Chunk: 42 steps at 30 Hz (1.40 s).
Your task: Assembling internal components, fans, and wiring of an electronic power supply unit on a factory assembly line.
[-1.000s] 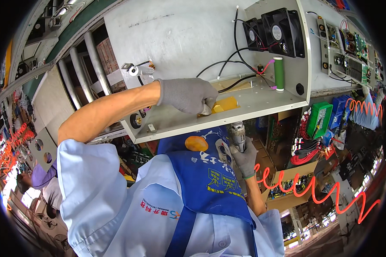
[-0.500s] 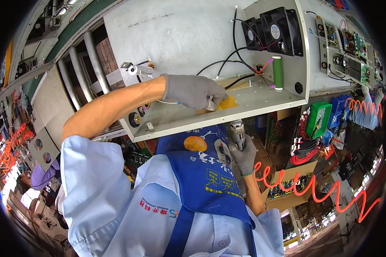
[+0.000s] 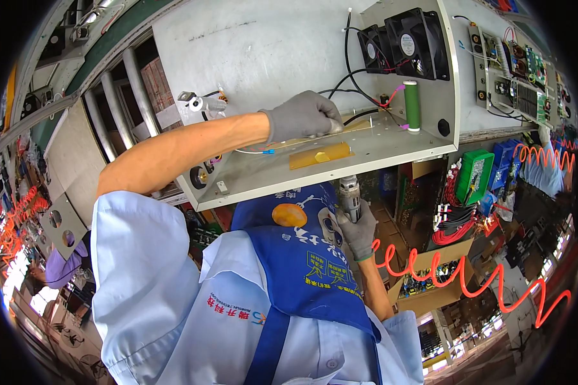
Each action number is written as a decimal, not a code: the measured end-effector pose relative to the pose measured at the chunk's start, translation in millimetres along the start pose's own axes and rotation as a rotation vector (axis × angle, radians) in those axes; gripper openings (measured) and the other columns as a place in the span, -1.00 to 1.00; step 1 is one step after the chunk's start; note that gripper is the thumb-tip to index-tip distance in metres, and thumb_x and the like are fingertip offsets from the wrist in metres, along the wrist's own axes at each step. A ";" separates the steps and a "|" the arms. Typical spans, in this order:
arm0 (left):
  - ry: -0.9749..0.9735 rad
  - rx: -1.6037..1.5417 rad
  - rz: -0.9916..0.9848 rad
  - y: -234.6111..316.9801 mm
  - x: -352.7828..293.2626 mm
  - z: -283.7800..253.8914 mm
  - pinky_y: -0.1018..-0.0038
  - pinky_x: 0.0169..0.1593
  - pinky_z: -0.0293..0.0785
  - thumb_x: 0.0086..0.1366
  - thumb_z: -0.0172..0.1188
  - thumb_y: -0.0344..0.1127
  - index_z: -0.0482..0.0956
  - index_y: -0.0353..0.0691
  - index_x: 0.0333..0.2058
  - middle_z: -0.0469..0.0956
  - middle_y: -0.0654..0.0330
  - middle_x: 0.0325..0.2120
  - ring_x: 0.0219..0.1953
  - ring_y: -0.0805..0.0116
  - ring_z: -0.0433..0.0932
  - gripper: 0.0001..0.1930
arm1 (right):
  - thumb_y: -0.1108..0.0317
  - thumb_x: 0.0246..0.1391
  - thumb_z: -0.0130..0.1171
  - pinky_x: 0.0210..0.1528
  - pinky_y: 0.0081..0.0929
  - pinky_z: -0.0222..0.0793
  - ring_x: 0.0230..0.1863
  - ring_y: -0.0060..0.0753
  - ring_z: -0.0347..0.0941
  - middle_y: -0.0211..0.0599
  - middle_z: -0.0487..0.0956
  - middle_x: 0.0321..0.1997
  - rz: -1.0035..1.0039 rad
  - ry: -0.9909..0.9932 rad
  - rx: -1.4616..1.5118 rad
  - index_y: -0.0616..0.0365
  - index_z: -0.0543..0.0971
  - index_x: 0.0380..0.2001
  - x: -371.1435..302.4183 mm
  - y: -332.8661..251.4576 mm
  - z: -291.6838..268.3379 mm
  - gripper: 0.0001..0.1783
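Note:
My left hand [image 3: 307, 117], in a grey glove, reaches into a light-grey metal case [image 3: 270, 183]. Its fingers are pinched together over the far part of the case floor; whatever they hold is hidden. Just nearer to me, a yellow translucent sheet [image 3: 305, 159] lies on the case floor, with a smaller yellow piece [image 3: 322, 156] on it. Another pale yellowish sheet [image 3: 361, 125] lies beside the left fingertips. My right hand [image 3: 358, 232], gloved too, is closed around a silver pneumatic screwdriver [image 3: 350, 197] in front of the case's near edge, its tip pointing up.
Two black fans [image 3: 410, 46] and a green cylinder [image 3: 411, 106] sit at the case's right end, with black cables around them. An orange coiled hose [image 3: 424, 273] stretches right from my right hand. A green bin [image 3: 475, 176] and a cardboard box [image 3: 433, 285] stand at the right.
My left hand has lifted off the yellow sheet and moved away from me and slightly right, uncovering it. My right hand with the screwdriver has shifted slightly left and up.

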State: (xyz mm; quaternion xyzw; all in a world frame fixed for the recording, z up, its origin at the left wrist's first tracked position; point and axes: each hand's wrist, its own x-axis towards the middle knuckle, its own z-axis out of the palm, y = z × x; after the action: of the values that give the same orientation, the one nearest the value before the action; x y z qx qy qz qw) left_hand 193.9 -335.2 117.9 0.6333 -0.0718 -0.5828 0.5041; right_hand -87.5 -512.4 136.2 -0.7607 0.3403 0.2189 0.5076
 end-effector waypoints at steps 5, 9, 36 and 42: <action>0.004 -0.282 -0.067 -13.7 7.1 16.4 0.63 -0.41 0.46 0.33 0.19 -0.38 0.62 -0.40 -0.24 0.57 0.21 -0.45 -0.49 0.58 0.48 -0.83 | 0.16 -0.09 0.40 -0.32 -0.45 0.44 -0.42 -0.57 0.48 -0.29 0.59 -0.44 -0.018 -0.005 0.025 0.27 0.54 -0.23 -6.0 0.8 3.8 -0.54; 0.011 -0.265 -0.060 -20.8 11.4 23.5 0.62 -0.41 0.46 0.34 0.18 -0.39 0.61 -0.40 -0.27 0.56 0.21 -0.46 -0.48 0.58 0.48 -0.84 | 0.14 -0.08 0.40 -0.33 -0.47 0.43 -0.43 -0.58 0.46 -0.30 0.58 -0.44 0.020 0.013 0.071 0.26 0.54 -0.23 -9.1 -2.1 11.8 -0.54; 0.105 -0.211 -0.052 -24.0 12.4 34.7 0.62 -0.45 0.39 0.27 0.26 -0.40 0.66 -0.37 -0.33 0.55 0.27 -0.55 -0.53 0.62 0.42 -0.88 | 0.18 -0.09 0.39 -0.39 -0.48 0.39 -0.46 -0.62 0.44 -0.35 0.56 -0.47 0.003 0.021 0.075 0.26 0.54 -0.26 -7.0 -7.8 11.7 -0.58; 0.129 -0.120 -0.005 -17.0 6.4 33.9 0.63 -0.45 0.37 0.29 0.23 -0.38 0.69 -0.37 -0.23 0.56 0.28 -0.54 -0.53 0.61 0.42 -0.82 | 0.14 -0.08 0.39 -0.37 -0.38 0.39 -0.47 -0.46 0.46 -0.23 0.55 -0.48 -0.002 0.025 0.080 0.25 0.54 -0.32 -5.4 -5.7 15.1 -0.59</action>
State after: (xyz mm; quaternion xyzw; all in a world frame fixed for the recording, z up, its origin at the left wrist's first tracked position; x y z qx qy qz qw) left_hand 160.0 -350.1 107.7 0.6384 -0.0028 -0.5454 0.5431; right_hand -86.7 -495.5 137.5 -0.7428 0.3544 0.1950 0.5335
